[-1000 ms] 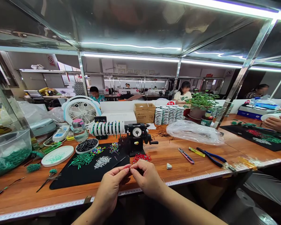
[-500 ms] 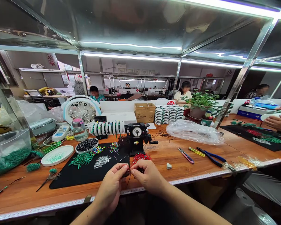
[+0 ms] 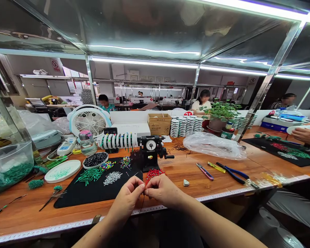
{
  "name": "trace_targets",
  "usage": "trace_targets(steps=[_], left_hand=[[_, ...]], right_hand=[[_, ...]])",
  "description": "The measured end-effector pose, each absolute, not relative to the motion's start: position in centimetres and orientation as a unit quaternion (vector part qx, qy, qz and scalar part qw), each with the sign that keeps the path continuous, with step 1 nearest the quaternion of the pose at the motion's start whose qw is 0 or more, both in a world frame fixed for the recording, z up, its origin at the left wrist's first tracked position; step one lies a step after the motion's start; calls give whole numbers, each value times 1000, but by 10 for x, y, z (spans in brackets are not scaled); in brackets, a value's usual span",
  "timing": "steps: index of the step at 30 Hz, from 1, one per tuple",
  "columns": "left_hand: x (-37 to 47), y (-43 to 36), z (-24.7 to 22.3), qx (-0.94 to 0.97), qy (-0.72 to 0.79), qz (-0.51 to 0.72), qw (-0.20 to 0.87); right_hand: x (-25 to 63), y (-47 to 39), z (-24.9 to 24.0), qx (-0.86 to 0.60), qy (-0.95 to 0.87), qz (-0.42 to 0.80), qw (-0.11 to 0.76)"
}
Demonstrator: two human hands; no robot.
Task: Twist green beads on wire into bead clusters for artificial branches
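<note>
My left hand (image 3: pixel 129 196) and my right hand (image 3: pixel 162 191) meet at the tips in front of a black winding machine (image 3: pixel 150 151). Both are pinched around something small and reddish, with a thin dark thread (image 3: pixel 142 202) hanging below; the piece itself is mostly hidden by fingers. Just behind them lies a heap of red beaded pins (image 3: pixel 153 173). A black mat (image 3: pixel 77 194) to the left carries green pieces (image 3: pixel 89 176), small silvery parts (image 3: pixel 113 178) and multicoloured beads (image 3: pixel 125 162). White rings (image 3: pixel 119 140) line the machine's shaft.
Tweezers (image 3: pixel 204 171), a yellow-handled tool (image 3: pixel 216 167), blue-handled pliers (image 3: pixel 232 173) and a small white triangular piece (image 3: pixel 186 183) lie to the right. A plastic bag (image 3: pixel 214 145) is behind them. At left are a white dish (image 3: pixel 62 171) and a bowl of black pieces (image 3: pixel 95 160). Another person's hands (image 3: pixel 306 134) show far right.
My fingertips have drawn closer together, and my left hand has turned slightly, moving a little right. The pinched piece stays between them. The other person's hands at far right have shifted slightly.
</note>
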State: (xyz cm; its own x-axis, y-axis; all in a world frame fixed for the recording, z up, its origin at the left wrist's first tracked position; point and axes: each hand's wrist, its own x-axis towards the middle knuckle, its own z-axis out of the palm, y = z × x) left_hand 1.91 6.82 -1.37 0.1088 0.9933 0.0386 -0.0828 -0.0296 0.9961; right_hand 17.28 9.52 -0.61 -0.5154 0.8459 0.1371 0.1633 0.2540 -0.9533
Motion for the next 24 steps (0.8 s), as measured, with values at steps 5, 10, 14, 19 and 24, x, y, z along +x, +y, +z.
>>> trace_targets(steps=[5, 10, 14, 19, 24], left_hand=[[14, 68, -12, 548, 467, 490, 491], [-2, 57, -5, 705, 472, 505, 158], [-1, 51, -11, 768, 440, 452, 111], [10, 50, -13, 743, 470, 459, 131], [7, 56, -7, 690, 547, 403, 251]], right_hand=[[174, 97, -6, -351, -689, 530, 348], [182, 100, -3, -397, -603, 604, 338], [182, 99, -2, -395, -583, 621, 344], [174, 97, -5, -397, -612, 591, 343], [169, 88, -14, -404, -744, 348, 403]])
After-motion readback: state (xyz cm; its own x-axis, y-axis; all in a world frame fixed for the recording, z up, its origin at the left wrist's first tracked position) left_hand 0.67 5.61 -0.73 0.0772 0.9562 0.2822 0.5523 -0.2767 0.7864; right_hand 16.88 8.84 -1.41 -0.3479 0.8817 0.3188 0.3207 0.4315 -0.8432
